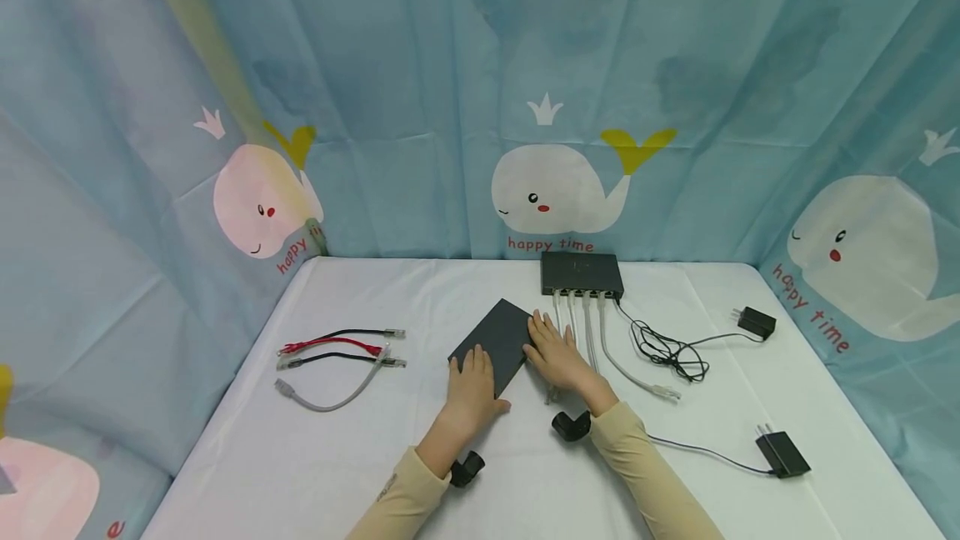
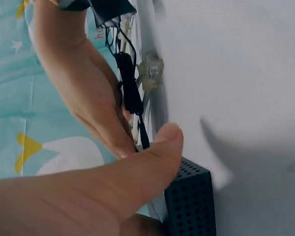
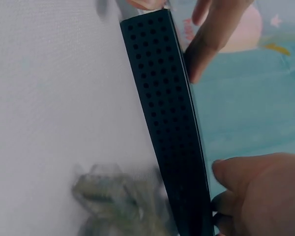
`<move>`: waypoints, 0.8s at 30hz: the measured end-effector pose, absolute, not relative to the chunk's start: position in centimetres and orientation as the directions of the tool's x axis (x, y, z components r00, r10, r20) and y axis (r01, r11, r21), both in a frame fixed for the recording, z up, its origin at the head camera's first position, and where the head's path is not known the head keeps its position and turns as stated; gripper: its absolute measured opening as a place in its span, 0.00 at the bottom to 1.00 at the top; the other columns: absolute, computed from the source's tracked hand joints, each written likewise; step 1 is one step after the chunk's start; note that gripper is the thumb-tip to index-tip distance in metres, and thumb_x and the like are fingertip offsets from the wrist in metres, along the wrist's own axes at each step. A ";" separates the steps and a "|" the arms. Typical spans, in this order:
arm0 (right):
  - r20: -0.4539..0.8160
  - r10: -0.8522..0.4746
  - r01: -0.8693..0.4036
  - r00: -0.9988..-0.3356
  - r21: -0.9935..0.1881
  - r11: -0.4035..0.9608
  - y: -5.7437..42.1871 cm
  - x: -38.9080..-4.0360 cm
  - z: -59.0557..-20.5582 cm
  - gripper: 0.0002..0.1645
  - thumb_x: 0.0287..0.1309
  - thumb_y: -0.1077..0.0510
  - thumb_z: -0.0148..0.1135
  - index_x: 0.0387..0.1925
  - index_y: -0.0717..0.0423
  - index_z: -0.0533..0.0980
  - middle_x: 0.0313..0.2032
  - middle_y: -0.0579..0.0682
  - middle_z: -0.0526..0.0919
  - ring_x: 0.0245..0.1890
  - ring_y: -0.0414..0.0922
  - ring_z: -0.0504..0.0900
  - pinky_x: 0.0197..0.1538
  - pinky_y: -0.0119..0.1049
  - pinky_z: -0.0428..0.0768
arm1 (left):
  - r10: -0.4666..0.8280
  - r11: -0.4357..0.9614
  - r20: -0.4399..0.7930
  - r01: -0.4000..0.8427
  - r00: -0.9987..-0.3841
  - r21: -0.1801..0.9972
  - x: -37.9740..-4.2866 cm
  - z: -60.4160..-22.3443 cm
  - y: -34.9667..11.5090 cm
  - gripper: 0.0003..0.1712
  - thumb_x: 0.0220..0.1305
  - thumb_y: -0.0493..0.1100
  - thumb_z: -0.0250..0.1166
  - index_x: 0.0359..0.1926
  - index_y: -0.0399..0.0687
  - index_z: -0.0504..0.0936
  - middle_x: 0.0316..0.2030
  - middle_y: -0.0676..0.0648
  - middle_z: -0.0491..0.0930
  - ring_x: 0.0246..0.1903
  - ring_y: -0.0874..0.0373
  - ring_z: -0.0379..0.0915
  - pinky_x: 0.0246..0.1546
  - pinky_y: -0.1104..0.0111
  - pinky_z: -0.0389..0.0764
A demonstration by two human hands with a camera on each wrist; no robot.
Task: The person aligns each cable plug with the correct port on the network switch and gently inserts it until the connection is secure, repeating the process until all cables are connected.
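Observation:
A flat dark box point(image 1: 491, 317) with rows of round holes along its side, plain in the right wrist view point(image 3: 160, 98), sits slantwise mid-table. My left hand point(image 1: 469, 390) lies over its near left part, fingers straight on top and thumb stretched past the near corner. On the right edge, my right hand point(image 1: 557, 352) rests with extended fingers touching the top. Beyond it stands a black network switch point(image 1: 581, 272) with several pale network cables point(image 1: 588, 327) in its front ports. A clear cable plug point(image 2: 151, 71) lies near the box; another shows blurred in the right wrist view.
Left on the white table lie a red cable point(image 1: 330, 342), black cables point(image 1: 341, 355) and a grey cable point(image 1: 330, 408). At right are a coiled black cord point(image 1: 671, 352) and two black power adapters point(image 1: 756, 322), point(image 1: 782, 453). A whale-print curtain point(image 1: 420, 107) borders the table.

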State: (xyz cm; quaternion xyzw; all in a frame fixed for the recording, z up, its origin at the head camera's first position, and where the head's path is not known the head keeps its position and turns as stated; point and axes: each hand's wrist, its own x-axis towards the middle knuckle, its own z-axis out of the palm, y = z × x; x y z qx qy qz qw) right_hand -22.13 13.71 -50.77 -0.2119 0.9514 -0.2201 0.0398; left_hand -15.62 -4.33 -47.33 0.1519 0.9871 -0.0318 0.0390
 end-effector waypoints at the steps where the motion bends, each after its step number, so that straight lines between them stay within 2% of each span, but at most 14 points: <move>1: 0.025 -0.423 -0.388 -0.906 -0.450 0.804 13.8 -22.2 -50.9 0.34 0.71 0.49 0.40 0.69 0.65 0.50 0.71 0.61 0.45 0.71 0.59 0.44 0.65 0.67 0.41 | 0.309 0.949 -0.077 0.313 -0.948 -0.040 -15.7 -47.4 -4.5 0.50 0.51 0.66 0.63 0.63 0.32 0.66 0.64 0.35 0.62 0.63 0.45 0.60 0.61 0.50 0.63; 8: 0.059 -0.408 -0.375 -0.911 -0.533 0.759 14.6 -21.9 -51.6 0.34 0.71 0.48 0.40 0.69 0.65 0.51 0.70 0.63 0.45 0.70 0.59 0.45 0.65 0.67 0.40 | 0.393 0.915 0.000 0.392 -0.919 0.093 -17.0 -47.6 -6.2 0.41 0.55 0.64 0.62 0.59 0.35 0.72 0.59 0.36 0.68 0.59 0.43 0.64 0.58 0.49 0.67; 13: 0.141 -0.348 -0.367 -0.927 -0.532 0.763 14.2 -20.6 -51.4 0.36 0.68 0.47 0.46 0.67 0.68 0.54 0.69 0.66 0.49 0.69 0.60 0.50 0.65 0.65 0.45 | 0.394 0.893 0.032 0.391 -0.919 0.225 -18.1 -48.0 -7.3 0.36 0.58 0.61 0.61 0.60 0.43 0.72 0.62 0.35 0.64 0.61 0.39 0.60 0.58 0.46 0.65; 24: 0.234 -0.345 -0.406 -0.909 -0.316 0.857 12.4 -17.5 -51.5 0.39 0.59 0.46 0.59 0.64 0.66 0.62 0.66 0.70 0.56 0.66 0.60 0.59 0.63 0.62 0.57 | 0.338 0.840 0.026 0.314 -0.941 0.443 -19.7 -49.3 -8.8 0.36 0.63 0.57 0.58 0.66 0.43 0.64 0.65 0.33 0.58 0.63 0.37 0.58 0.57 0.47 0.67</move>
